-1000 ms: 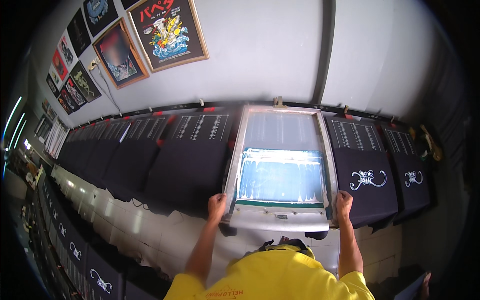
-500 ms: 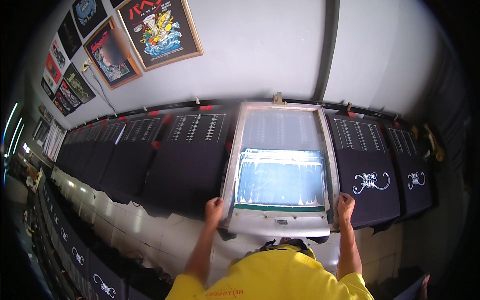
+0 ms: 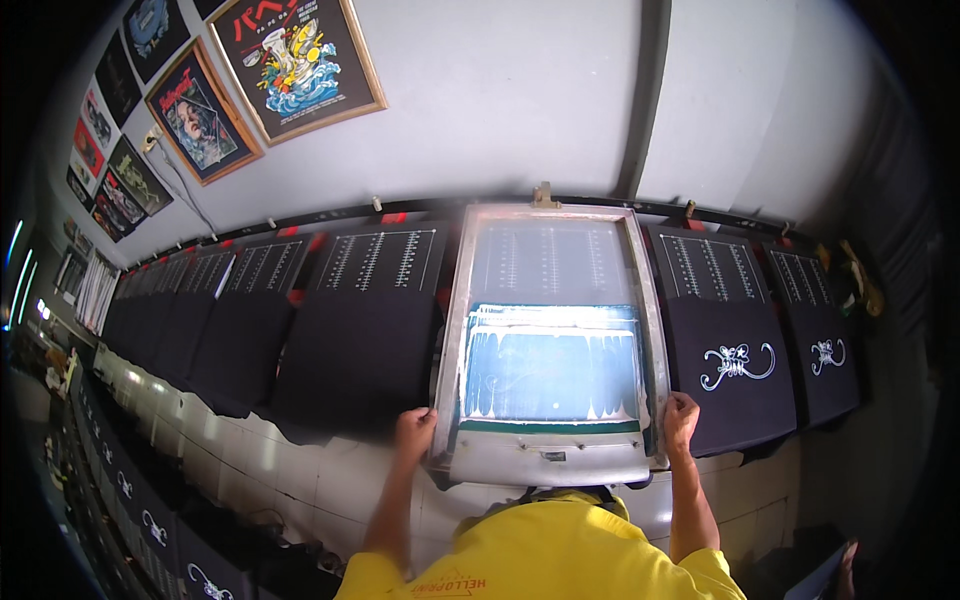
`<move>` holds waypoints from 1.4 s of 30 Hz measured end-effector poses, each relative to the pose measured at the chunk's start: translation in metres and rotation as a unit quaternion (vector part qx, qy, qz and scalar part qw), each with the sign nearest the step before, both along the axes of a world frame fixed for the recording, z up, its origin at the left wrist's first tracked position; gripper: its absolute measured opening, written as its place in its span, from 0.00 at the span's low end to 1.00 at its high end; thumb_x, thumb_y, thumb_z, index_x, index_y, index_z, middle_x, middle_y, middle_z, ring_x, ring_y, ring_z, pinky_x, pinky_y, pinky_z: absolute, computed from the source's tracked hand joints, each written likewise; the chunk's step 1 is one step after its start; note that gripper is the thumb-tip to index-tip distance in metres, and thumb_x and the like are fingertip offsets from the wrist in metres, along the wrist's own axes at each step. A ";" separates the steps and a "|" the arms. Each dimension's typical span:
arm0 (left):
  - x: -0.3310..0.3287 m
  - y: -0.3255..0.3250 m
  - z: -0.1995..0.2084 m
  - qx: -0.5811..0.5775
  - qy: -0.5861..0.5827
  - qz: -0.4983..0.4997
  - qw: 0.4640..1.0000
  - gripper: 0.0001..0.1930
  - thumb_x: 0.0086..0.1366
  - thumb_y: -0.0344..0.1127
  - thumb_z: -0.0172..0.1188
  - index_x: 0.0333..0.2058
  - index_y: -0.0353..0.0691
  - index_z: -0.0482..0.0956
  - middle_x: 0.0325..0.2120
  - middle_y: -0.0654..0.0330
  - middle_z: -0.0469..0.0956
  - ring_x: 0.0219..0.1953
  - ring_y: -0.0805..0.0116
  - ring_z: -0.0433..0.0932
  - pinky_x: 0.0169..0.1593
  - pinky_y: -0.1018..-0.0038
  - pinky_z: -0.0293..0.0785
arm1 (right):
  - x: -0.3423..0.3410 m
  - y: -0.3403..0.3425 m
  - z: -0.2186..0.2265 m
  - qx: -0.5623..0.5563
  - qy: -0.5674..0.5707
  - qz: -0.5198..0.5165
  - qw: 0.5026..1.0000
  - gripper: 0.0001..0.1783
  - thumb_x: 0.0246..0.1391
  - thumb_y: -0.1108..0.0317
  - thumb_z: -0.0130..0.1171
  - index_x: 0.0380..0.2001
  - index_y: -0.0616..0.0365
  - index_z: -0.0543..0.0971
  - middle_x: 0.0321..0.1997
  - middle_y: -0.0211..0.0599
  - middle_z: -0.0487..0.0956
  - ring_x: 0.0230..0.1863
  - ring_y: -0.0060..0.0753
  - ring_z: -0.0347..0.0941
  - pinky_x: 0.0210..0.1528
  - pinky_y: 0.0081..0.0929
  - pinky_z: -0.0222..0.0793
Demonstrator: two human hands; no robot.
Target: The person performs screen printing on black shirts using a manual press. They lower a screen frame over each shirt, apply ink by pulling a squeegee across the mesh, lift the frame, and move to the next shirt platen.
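A screen-printing frame with a pale metal rim lies in front of me over one of the dark printing boards. Its mesh has a blue lower area streaked with white ink, and a greyish see-through upper part. Across its near end rests a metal squeegee with a green blade edge. My left hand is closed on the near left side of the frame, and my right hand is closed on the near right side. Whatever lies beneath the blue area is hidden.
Black shirts on boards run left and right; the right-hand shirts bear white curled prints, while the near left shirt is plain. A clamp stands on the back rail. Another row of printed shirts lies at lower left.
The view has turned slightly right, shifting the wall pictures and boards leftward. Both hands keep their hold on the frame's sides, and the squeegee stays at its near end.
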State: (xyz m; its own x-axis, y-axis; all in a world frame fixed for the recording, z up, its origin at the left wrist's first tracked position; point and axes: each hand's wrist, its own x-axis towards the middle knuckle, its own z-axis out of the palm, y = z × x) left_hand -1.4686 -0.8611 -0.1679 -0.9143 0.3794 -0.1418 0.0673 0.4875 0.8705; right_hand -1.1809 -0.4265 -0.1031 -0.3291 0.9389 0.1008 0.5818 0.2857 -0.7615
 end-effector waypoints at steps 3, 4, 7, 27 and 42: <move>0.004 0.003 -0.024 0.070 0.010 0.045 0.996 0.14 0.63 0.37 0.65 0.31 0.28 0.81 0.14 0.60 0.73 0.20 0.79 0.68 0.25 0.72 0.64 | 0.006 0.008 -0.006 0.056 -0.019 0.030 0.998 0.14 0.54 0.70 0.54 0.37 0.70 0.83 0.31 0.53 0.83 0.34 0.45 0.81 0.42 0.35 0.73; 0.002 0.004 -0.026 0.069 0.004 0.046 0.997 0.14 0.63 0.37 0.65 0.31 0.28 0.81 0.15 0.60 0.73 0.20 0.79 0.68 0.25 0.73 0.64 | 0.003 0.006 -0.002 0.048 -0.022 0.031 0.998 0.15 0.54 0.69 0.54 0.37 0.70 0.83 0.32 0.53 0.83 0.34 0.46 0.81 0.42 0.36 0.73; 0.001 0.003 -0.026 0.056 -0.022 0.044 0.997 0.14 0.64 0.37 0.65 0.33 0.27 0.82 0.18 0.62 0.76 0.23 0.80 0.70 0.28 0.74 0.67 | -0.003 0.001 0.015 0.035 -0.042 0.043 0.998 0.15 0.56 0.68 0.55 0.39 0.69 0.83 0.33 0.55 0.83 0.36 0.51 0.81 0.44 0.38 0.74; 0.172 0.026 0.031 0.170 -0.444 -0.260 0.841 0.22 0.78 0.48 0.42 0.53 0.37 0.75 0.33 0.61 0.80 0.26 0.78 0.73 0.31 0.81 0.70 | -0.050 -0.174 0.094 0.213 -0.276 0.580 0.736 0.30 0.41 0.70 0.64 0.53 0.55 0.74 0.52 0.42 0.80 0.51 0.48 0.77 0.55 0.43 0.74; 0.168 0.075 0.034 0.181 -0.510 -0.147 0.828 0.25 0.79 0.50 0.38 0.44 0.37 0.81 0.24 0.66 0.75 0.23 0.77 0.66 0.29 0.79 0.63 | -0.102 -0.113 0.106 0.284 -0.192 0.518 0.784 0.16 0.37 0.68 0.70 0.32 0.53 0.76 0.31 0.34 0.79 0.33 0.39 0.79 0.38 0.36 0.78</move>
